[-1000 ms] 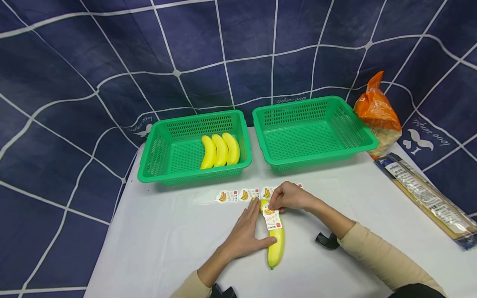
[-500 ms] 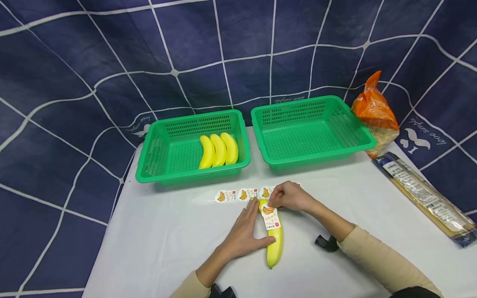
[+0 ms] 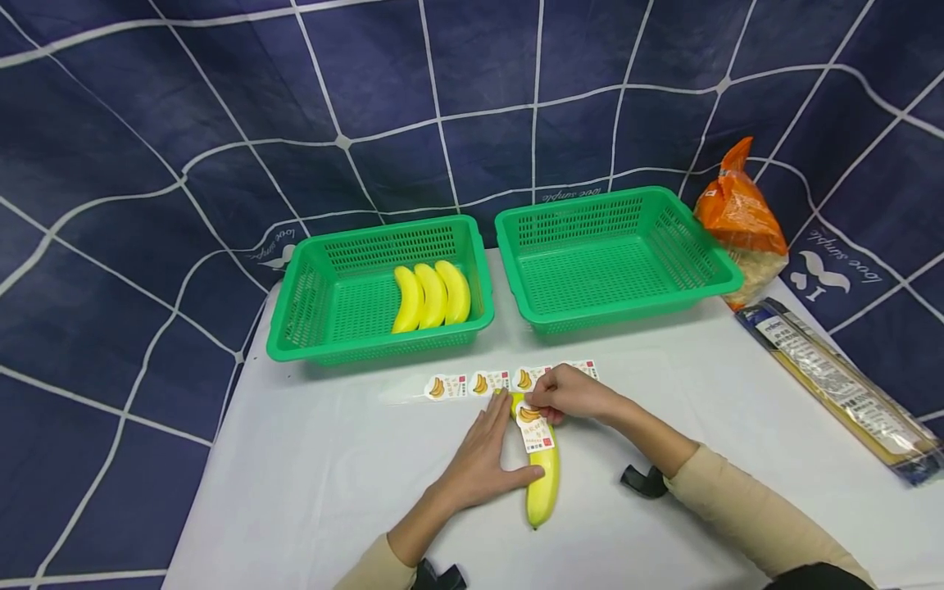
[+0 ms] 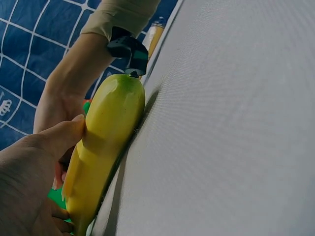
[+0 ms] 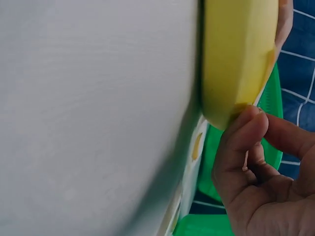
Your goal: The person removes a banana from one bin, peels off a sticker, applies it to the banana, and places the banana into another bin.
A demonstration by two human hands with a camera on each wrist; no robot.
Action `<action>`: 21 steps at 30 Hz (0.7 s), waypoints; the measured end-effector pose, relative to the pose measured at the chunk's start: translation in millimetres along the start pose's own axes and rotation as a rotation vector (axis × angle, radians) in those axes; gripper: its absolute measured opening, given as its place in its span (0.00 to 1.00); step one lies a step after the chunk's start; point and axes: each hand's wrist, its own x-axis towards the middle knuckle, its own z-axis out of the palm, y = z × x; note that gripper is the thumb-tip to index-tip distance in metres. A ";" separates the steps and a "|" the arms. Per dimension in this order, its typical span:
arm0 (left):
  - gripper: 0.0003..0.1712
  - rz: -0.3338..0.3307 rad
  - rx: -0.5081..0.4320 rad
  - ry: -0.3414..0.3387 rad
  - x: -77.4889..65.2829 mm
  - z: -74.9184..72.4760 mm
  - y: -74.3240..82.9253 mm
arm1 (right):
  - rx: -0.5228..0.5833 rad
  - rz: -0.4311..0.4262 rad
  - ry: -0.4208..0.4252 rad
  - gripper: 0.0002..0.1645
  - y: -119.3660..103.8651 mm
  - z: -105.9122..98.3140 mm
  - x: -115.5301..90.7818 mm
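A yellow banana (image 3: pixel 542 492) lies lengthwise on the white table, a white label sticker (image 3: pixel 537 434) with a banana picture along its upper half. Straight fingers of my left hand (image 3: pixel 481 459) reach to the stem end, and the thumb presses the banana's side lower down. In the left wrist view that thumb touches the banana (image 4: pixel 106 142) beside its tip. My right hand (image 3: pixel 578 392) pinches the sticker's upper edge between thumb and forefinger, right at the banana. The right wrist view has these fingertips (image 5: pixel 258 123) close against the peel.
Behind the hands lies a strip of similar banana stickers (image 3: pixel 446 387). A green basket (image 3: pixel 310 303) holds three bananas. To its right stands an empty green basket (image 3: pixel 612 315). An orange bag (image 3: pixel 745 217) and a long flat package (image 3: pixel 833 385) lie at the right edge.
My right fingers have shifted slightly along the sticker's upper edge. The left hand and the banana stay put; the whole view has drifted a little.
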 end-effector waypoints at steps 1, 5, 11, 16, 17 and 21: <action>0.65 0.000 0.003 -0.001 0.0 0.1 0.1 | -0.002 -0.001 0.000 0.16 1.1 0.0 -0.1; 0.65 -0.001 0.007 0.000 0.5 -0.2 0.0 | -0.006 -0.004 -0.025 0.17 3.2 0.0 -2.9; 0.65 0.004 0.006 0.007 0.8 -1.1 -0.8 | -0.021 0.003 -0.062 0.19 4.1 2.1 -8.3; 0.59 0.009 0.001 0.033 2.0 -0.8 -0.9 | -0.031 -0.016 -0.060 0.20 5.9 2.6 -9.1; 0.56 0.013 0.001 0.043 2.2 -0.8 -0.5 | -0.030 -0.016 -0.059 0.20 6.2 2.6 -9.0; 0.46 0.030 0.000 0.074 3.1 -0.2 1.1 | -0.020 -0.008 -0.055 0.21 6.9 2.9 -8.4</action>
